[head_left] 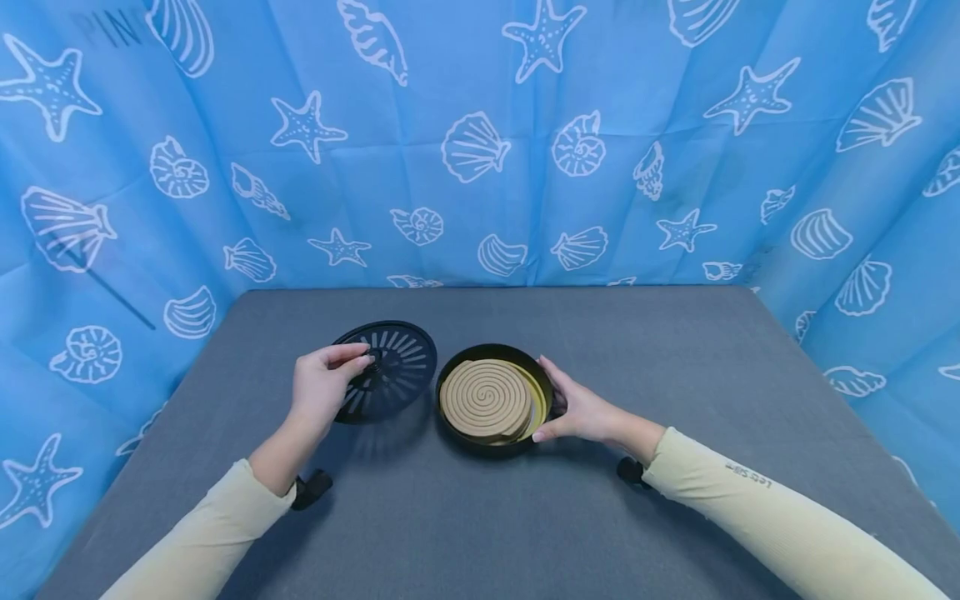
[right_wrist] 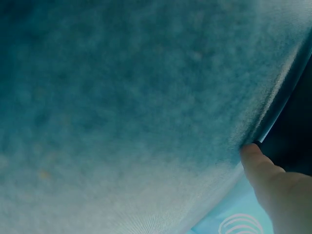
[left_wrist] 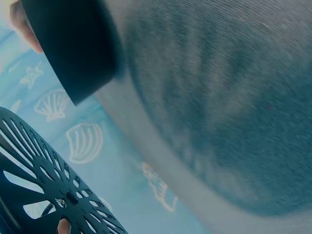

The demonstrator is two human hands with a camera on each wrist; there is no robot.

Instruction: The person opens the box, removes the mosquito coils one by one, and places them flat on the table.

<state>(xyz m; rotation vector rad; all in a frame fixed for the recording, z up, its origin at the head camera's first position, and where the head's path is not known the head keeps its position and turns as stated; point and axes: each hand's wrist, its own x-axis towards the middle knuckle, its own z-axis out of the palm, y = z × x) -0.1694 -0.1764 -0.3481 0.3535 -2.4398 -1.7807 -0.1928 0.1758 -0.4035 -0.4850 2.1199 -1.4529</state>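
well, left hand (head_left: 324, 385) pinches one slotted lid (head_left: 392, 375) — right hand (head_left: 583, 412) grips one dish (head_left: 489, 451).

Table (head_left: 480, 525) up front, curtain (head_left: 465, 150) behind it & along L + R sides. Tin (head_left: 487, 451) on table approx ctr, coil (head_left: 486, 397) inside, set toward tin's L w/ a gap at R. Lid (head_left: 397, 382) just L of tin, tilted, raised above table, its shadow (head_left: 382, 446) below on the cloth. L hand (head_left: 330, 383) over lid's L part, fingers at lid's mid; R hand (head_left: 585, 411) at tin's R side, fingers & thumb on its wall. 2 wrist cams: 1 (head_left: 312, 489) by L wrist, 1 (head_left: 632, 471) by R wrist.
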